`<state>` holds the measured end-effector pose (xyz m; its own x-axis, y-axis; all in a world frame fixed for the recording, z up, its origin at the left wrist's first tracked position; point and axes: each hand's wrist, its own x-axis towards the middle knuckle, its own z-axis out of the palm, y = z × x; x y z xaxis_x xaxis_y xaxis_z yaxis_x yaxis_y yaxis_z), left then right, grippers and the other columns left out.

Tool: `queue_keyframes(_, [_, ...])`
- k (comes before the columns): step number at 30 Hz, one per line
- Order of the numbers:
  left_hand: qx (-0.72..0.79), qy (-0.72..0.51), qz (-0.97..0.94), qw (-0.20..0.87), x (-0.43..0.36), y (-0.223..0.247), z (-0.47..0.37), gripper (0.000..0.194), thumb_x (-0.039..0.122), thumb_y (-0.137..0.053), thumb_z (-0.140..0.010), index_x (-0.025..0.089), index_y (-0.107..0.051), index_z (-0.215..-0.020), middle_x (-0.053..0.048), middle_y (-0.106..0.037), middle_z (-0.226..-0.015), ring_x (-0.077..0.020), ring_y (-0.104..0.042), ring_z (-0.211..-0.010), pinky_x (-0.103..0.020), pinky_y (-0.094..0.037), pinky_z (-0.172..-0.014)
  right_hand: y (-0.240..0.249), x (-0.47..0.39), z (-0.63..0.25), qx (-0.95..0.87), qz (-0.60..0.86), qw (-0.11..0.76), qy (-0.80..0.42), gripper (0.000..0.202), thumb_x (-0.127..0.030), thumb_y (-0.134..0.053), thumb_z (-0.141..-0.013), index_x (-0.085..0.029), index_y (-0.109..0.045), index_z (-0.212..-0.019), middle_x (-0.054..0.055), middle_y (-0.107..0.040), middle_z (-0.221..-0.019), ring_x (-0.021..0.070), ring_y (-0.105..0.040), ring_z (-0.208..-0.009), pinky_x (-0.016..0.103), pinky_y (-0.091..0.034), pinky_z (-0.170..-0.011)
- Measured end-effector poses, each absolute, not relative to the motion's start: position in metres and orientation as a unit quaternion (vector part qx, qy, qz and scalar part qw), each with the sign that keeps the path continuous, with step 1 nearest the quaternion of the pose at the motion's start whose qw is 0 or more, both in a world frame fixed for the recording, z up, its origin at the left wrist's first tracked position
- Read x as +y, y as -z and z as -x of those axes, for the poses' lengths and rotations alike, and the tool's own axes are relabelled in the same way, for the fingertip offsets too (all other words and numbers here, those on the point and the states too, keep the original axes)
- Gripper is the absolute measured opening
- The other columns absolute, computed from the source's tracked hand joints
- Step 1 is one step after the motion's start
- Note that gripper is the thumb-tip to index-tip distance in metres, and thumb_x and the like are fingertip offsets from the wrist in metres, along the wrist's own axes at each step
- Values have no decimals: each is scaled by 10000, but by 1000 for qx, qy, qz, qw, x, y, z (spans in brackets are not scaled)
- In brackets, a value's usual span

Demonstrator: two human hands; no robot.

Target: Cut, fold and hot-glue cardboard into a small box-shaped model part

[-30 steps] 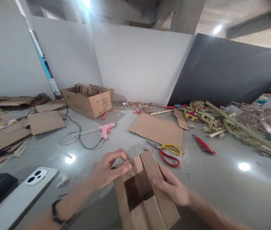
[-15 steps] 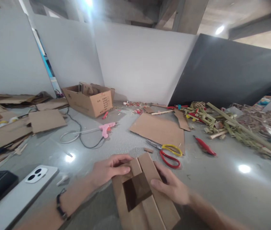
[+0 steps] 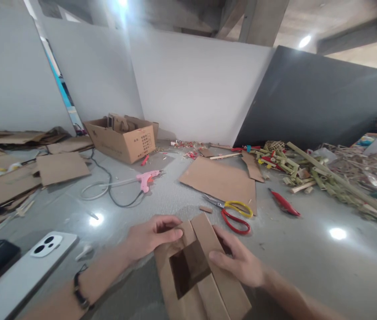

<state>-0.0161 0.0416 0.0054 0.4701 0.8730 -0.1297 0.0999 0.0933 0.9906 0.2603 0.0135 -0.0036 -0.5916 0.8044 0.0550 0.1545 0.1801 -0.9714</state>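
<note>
At near centre, I've got left hand (image 3: 158, 233) and right hand (image 3: 241, 260) gripping the cardboard box (image 3: 210, 289). It's shifted slightly back from the small scrap (image 3: 205, 209); hold looks steady

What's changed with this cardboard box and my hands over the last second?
The cardboard box shifted slightly left and toward you, bringing the small scrap into fuller view. Your left hand and right hand kept hold. The scissors and pink glue gun stayed put.
</note>
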Motion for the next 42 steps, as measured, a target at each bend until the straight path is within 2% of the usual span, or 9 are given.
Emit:
queue_keyframes(2, [408,-318,-618,592,44,-8,16,319,476,-744,-837,196,-730,-989,-32,-734,-903,-199,-654,-845,-287,-504,-725,3,14,-260,-688,341,315,-558,570,-501,-629,-950,-228,-516,-1438,99,-660,-1302,296,-615,-1191,454,-510,-1003])
queue_keyframes(7, [412,-437,-600,529,49,-10,17,399,457,-731,-855,236,-633,-1172,-81,-657,-1287,-271,-601,-1194,-376,-509,-952,0,21,-257,-637,395,397,-530,487,-532,-618,-950,-259,-544,-1346,89,-654,-1291,305,-586,-1234,458,-483,-1048])
queue_keyframes(13, [365,-424,-558,613,47,7,6,709,449,-764,-829,260,-406,-1411,-155,-506,-1484,-305,-594,-1248,-501,-494,-1041,8,28,-254,-640,439,446,-446,374,-546,-527,-1000,-256,-519,-1236,86,-666,-1205,258,-624,-1134,394,-516,-998])
queue_keyframes(21, [392,-412,-519,638,32,15,-8,656,367,-750,-858,310,-447,-1436,-73,-543,-1509,-327,-490,-1401,-489,-437,-1147,17,26,-258,-682,436,417,-414,467,-504,-492,-1029,-291,-422,-1438,85,-530,-1481,292,-441,-1411,429,-391,-1164])
queue_keyframes(25, [437,-395,-489,643,40,19,-3,611,380,-733,-847,291,-496,-1403,-78,-601,-1444,-342,-564,-1313,-467,-514,-1053,24,32,-267,-687,406,368,-477,498,-436,-478,-1047,-318,-355,-1515,97,-453,-1561,324,-475,-1387,472,-458,-1095])
queue_keyframes(28, [472,-383,-475,636,42,16,0,609,436,-718,-855,301,-491,-1404,-69,-584,-1461,-351,-535,-1339,-474,-497,-1064,29,35,-268,-645,388,380,-537,540,-432,-489,-1047,-334,-292,-1540,97,-404,-1596,319,-431,-1432,487,-458,-1102])
queue_keyframes(33, [463,-377,-475,646,39,11,4,630,448,-699,-852,308,-491,-1430,-61,-585,-1467,-356,-528,-1348,-469,-491,-1061,25,30,-265,-617,383,387,-568,624,-437,-519,-1039,-348,-192,-1563,120,-394,-1593,292,-462,-1414,486,-472,-1087])
queue_keyframes(39, [539,-352,-490,588,41,19,24,606,371,-626,-823,318,-569,-1424,-33,-717,-1310,-391,-628,-1225,-459,-547,-938,20,27,-267,-616,381,409,-555,732,-447,-564,-1012,-356,-113,-1581,129,-399,-1569,279,-538,-1321,473,-460,-1078])
queue_keyframes(42, [555,-352,-501,563,47,18,31,557,353,-623,-817,325,-628,-1373,-8,-716,-1319,-389,-609,-1262,-456,-540,-954,18,31,-268,-633,396,425,-512,677,-442,-587,-999,-353,-212,-1555,115,-480,-1469,269,-553,-1282,435,-477,-1039])
